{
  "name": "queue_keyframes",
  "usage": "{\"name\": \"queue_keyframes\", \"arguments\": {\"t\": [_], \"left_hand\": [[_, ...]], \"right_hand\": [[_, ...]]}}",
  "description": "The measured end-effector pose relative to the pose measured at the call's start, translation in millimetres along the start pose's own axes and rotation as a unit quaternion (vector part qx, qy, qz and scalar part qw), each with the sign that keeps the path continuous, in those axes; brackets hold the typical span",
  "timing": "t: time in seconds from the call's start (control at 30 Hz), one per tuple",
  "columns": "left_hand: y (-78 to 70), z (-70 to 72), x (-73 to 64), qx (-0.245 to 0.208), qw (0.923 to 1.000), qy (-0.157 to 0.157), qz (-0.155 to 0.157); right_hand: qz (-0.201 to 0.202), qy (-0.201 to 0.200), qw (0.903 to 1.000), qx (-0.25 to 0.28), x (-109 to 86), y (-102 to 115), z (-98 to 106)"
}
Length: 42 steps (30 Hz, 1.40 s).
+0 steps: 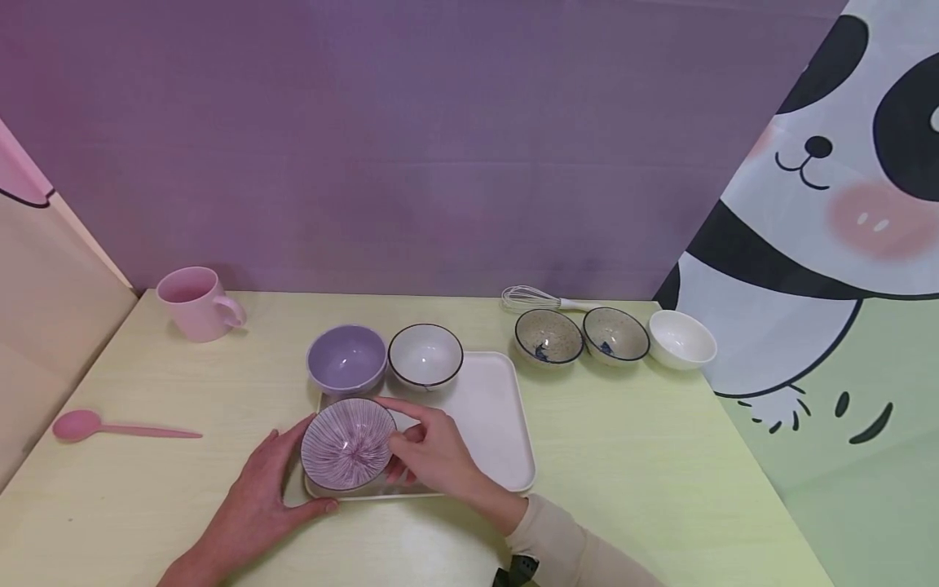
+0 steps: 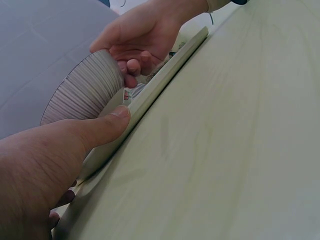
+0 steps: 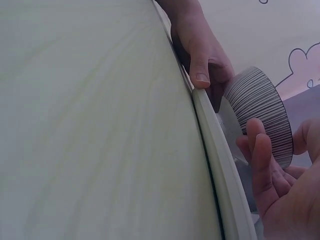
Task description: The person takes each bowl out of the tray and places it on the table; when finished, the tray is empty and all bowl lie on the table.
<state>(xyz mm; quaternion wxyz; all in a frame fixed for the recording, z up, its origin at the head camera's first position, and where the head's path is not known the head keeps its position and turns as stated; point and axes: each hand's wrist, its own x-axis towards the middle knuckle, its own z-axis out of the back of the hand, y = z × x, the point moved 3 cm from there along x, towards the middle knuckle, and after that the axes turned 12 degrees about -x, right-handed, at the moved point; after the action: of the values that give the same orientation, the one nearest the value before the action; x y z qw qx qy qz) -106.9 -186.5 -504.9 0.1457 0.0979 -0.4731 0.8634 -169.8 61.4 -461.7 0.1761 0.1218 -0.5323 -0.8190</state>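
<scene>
A striped purple-and-white bowl [image 1: 348, 444] stands at the front left of a white tray [image 1: 490, 416], its ribbed outside showing in both wrist views. My right hand [image 1: 438, 450] grips this bowl at its right side, thumb and fingers at the rim. Spread around its left side is my left hand [image 1: 257, 497], with the thumb straight near the tray's front edge and the fingertips close to the bowl's rim. Behind it are a plain purple bowl [image 1: 346, 359] and a white bowl with a dark rim [image 1: 425, 355], side by side at the tray's back left.
A pink mug [image 1: 192, 306] and a pink spoon [image 1: 79, 425] are at the left. To the right stand two speckled bowls [image 1: 548, 334] and a plain white bowl [image 1: 682, 338] in a row, with a whisk [image 1: 531, 298] behind. A purple backdrop [image 1: 411, 163] rises at the table's back edge.
</scene>
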Motion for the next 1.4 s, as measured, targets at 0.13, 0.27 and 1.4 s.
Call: {"name": "queue_keyframes", "arguments": {"t": [0.13, 0.27, 1.4], "left_hand": [[1.7, -0.2, 0.2, 0.005, 0.9999, 0.013, 0.001], [2.9, -0.5, -1.2, 0.022, 0.9996, 0.016, -0.01], [4.6, -2.6, -1.4, 0.041, 0.9938, -0.012, -0.103]], "right_hand": [[0.003, -0.002, 1.0, 0.004, -3.8, -1.4, 6.4], [0.005, -0.009, 0.9999, 0.009, -7.7, -2.5, 13.3], [-0.019, -0.067, 0.9974, 0.018, -49.1, -12.8, 72.8]]}}
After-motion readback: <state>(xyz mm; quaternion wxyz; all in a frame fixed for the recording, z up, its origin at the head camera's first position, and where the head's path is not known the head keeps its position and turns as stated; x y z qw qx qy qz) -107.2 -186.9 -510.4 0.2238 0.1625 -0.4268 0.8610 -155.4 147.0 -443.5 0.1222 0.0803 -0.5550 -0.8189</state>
